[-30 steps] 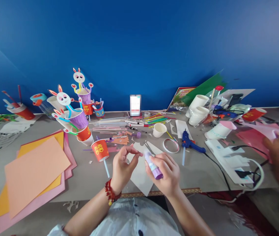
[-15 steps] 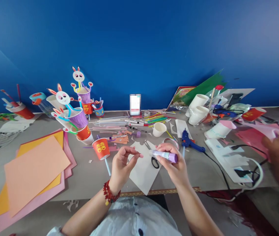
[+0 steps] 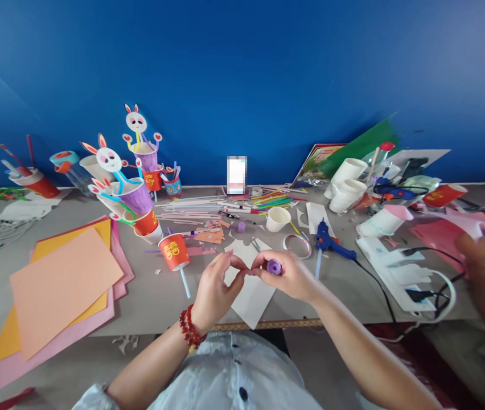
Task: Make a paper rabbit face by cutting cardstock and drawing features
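Note:
My left hand (image 3: 219,283) is closed in a pinch, its thumb and forefinger tips together; whatever small thing they hold is too tiny to make out. Against those fingertips press the fingers of my right hand (image 3: 289,274), which is wrapped round a glue stick. Only the purple end of the glue stick (image 3: 274,267) shows, pointing at me. Below both hands lies a white sheet of paper (image 3: 251,307) with cut edges. Scissors (image 3: 255,244) rest on it, mostly hidden by my right hand. A purple cap (image 3: 241,227) stands farther back.
Left are a red paper cup (image 3: 174,252) on a straw, rabbit cup figures (image 3: 134,196) and stacked coloured paper (image 3: 67,290). Right are a tape roll (image 3: 297,246), a blue glue gun (image 3: 330,242), a power strip (image 3: 391,273) with cords and another person's hand (image 3: 484,256). A white cup (image 3: 278,218) stands behind.
My right hand has moved left to meet my left fingertips. The glue stick has turned from lying sideways to showing its purple end towards me.

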